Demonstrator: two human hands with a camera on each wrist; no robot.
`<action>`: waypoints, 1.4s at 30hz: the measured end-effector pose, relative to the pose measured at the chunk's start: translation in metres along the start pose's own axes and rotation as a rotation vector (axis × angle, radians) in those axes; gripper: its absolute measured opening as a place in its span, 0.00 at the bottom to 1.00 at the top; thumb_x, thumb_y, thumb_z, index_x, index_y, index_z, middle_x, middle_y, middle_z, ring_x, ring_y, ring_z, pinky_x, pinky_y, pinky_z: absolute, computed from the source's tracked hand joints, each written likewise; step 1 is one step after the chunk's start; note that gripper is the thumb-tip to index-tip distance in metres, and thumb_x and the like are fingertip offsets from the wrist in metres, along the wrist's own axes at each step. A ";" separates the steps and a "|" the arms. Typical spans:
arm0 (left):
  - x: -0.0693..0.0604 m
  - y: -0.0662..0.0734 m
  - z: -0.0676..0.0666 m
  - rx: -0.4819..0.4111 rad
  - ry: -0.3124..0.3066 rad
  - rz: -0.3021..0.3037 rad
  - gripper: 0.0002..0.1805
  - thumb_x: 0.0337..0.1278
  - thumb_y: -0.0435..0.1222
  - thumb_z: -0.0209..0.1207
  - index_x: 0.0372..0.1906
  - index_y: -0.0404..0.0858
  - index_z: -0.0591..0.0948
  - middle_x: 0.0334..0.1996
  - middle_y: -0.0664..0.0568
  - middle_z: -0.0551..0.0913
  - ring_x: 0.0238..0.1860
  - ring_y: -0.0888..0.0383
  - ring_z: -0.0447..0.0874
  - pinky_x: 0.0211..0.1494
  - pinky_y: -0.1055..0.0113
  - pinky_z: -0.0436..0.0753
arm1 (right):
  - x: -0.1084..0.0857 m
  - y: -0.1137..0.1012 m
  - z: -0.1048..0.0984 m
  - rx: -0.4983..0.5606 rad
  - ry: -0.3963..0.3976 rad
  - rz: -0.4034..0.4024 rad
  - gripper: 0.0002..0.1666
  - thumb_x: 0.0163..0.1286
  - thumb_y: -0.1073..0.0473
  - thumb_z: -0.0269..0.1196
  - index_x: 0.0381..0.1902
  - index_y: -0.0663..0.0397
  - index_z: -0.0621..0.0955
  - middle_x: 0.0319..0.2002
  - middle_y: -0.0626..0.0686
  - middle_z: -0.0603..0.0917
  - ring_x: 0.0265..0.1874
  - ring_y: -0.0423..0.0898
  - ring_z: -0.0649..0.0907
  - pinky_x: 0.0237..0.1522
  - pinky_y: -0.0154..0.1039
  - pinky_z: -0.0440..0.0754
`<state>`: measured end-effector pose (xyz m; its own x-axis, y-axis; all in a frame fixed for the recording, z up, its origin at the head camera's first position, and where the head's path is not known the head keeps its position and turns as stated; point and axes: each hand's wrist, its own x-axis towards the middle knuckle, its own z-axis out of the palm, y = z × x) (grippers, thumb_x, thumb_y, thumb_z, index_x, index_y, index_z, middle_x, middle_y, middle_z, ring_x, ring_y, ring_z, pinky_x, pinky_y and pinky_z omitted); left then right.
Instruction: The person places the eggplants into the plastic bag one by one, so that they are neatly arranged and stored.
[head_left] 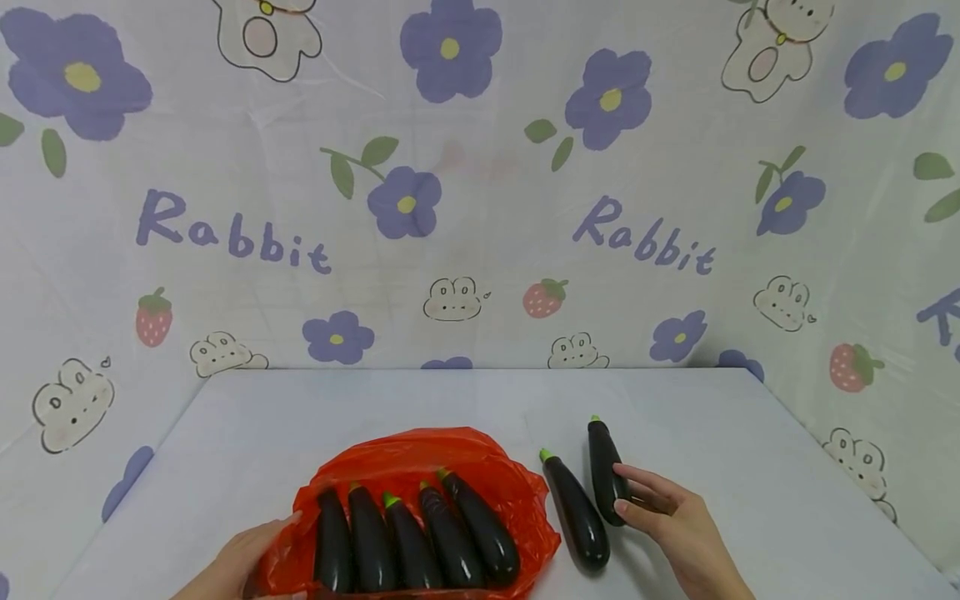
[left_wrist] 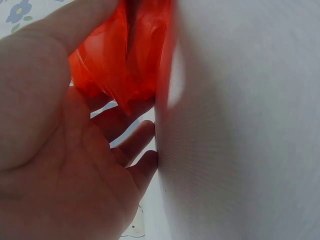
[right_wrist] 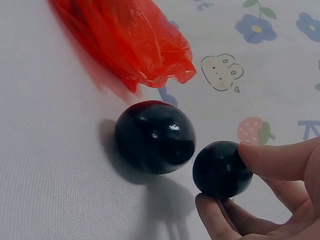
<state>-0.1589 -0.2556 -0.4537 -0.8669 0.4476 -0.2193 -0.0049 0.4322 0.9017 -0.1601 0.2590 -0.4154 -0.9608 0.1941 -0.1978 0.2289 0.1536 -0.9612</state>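
Note:
A red plastic bag (head_left: 420, 439) lies on the table with its mouth spread wide, and several dark eggplants (head_left: 408, 546) with green stem ends lie side by side in it. My left hand (head_left: 238, 560) holds the bag's left edge, thumb on one side and fingers on the other; the left wrist view shows the red film (left_wrist: 125, 60) between them. To the right of the bag, my right hand (head_left: 678, 521) pinches one eggplant (right_wrist: 222, 170) near its thick end, between thumb and fingertips. A second loose eggplant (head_left: 576, 512) lies between that one and the bag.
The white tabletop (head_left: 465, 400) runs back to a hanging cloth (head_left: 480, 250) printed with flowers, rabbits and strawberries. This cloth also stands along the left and right sides.

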 end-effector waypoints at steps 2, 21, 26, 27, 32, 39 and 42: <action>0.001 0.001 -0.001 -0.008 -0.008 -0.001 0.50 0.50 0.45 0.72 0.75 0.40 0.58 0.69 0.36 0.56 0.64 0.31 0.56 0.47 0.59 0.84 | 0.000 0.000 0.000 0.002 -0.005 0.002 0.33 0.62 0.62 0.71 0.65 0.50 0.77 0.60 0.61 0.77 0.55 0.50 0.78 0.53 0.42 0.78; 0.001 -0.002 0.000 0.012 0.002 0.053 0.53 0.47 0.43 0.74 0.75 0.37 0.56 0.68 0.33 0.57 0.63 0.29 0.55 0.46 0.60 0.84 | 0.003 0.002 0.003 0.014 -0.002 0.024 0.34 0.61 0.62 0.72 0.65 0.50 0.77 0.62 0.67 0.74 0.57 0.55 0.78 0.55 0.50 0.79; 0.002 -0.003 -0.001 0.006 -0.002 0.051 0.53 0.46 0.43 0.74 0.75 0.37 0.57 0.68 0.33 0.57 0.63 0.29 0.55 0.46 0.60 0.84 | 0.001 0.000 0.005 0.022 -0.001 0.025 0.33 0.61 0.62 0.71 0.65 0.50 0.77 0.63 0.67 0.73 0.57 0.56 0.77 0.55 0.51 0.79; 0.002 -0.003 -0.001 0.010 -0.001 0.049 0.53 0.46 0.43 0.74 0.75 0.37 0.57 0.68 0.33 0.57 0.63 0.29 0.55 0.46 0.60 0.84 | 0.001 0.000 0.005 0.025 0.000 0.025 0.33 0.61 0.62 0.71 0.65 0.50 0.77 0.63 0.67 0.73 0.57 0.56 0.77 0.54 0.51 0.79; 0.003 -0.004 -0.002 0.006 -0.010 0.047 0.53 0.46 0.43 0.74 0.75 0.37 0.57 0.68 0.33 0.57 0.63 0.29 0.56 0.46 0.60 0.84 | 0.000 -0.001 0.005 0.034 0.000 0.020 0.33 0.62 0.63 0.71 0.65 0.50 0.77 0.63 0.67 0.73 0.57 0.56 0.77 0.54 0.51 0.79; 0.005 -0.006 -0.003 0.022 -0.018 0.105 0.53 0.47 0.42 0.74 0.75 0.35 0.56 0.67 0.31 0.58 0.62 0.28 0.56 0.46 0.60 0.84 | -0.001 -0.003 0.007 0.043 0.000 0.010 0.32 0.62 0.63 0.71 0.65 0.50 0.77 0.63 0.66 0.73 0.56 0.56 0.77 0.55 0.50 0.79; 0.005 -0.006 -0.003 0.023 -0.014 0.093 0.53 0.46 0.42 0.74 0.75 0.35 0.57 0.67 0.32 0.59 0.62 0.28 0.57 0.46 0.60 0.84 | -0.002 -0.004 0.008 0.053 0.001 0.011 0.32 0.63 0.63 0.70 0.65 0.50 0.77 0.63 0.65 0.73 0.56 0.55 0.78 0.55 0.50 0.78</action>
<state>-0.1645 -0.2588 -0.4593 -0.8559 0.4976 -0.1406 0.0868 0.4064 0.9096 -0.1608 0.2506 -0.4128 -0.9581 0.1961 -0.2087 0.2313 0.1002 -0.9677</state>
